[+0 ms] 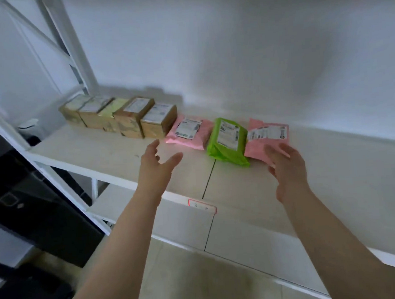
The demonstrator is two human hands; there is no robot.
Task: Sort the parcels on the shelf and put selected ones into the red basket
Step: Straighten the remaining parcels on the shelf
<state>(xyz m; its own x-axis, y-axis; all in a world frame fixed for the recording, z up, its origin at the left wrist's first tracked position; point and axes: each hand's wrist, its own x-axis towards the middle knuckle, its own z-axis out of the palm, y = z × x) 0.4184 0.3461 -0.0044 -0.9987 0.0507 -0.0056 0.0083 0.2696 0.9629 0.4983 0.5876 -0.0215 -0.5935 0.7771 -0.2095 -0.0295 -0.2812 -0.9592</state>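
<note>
- The white shelf (pixel 104 152) carried every parcel in one row toward its back.
- A run of five brown boxes (pixel 120 118) stood touching side by side at the shelf's left end, labels up.
- A green mailer (pixel 228 139) lay right of the boxes, between two pink ones.
- The left pink mailer (pixel 188 132) lay just beside the last box.
- The right pink mailer (pixel 268 138) touched the green mailer's right side.
- The right hand (pixel 288 169) was spread, fingers resting on that pink mailer's near edge, not closed around it.
- The left hand (pixel 157 165) hovered loose and empty over the shelf in front of the left pink mailer.
- The red basket was out of view.
</note>
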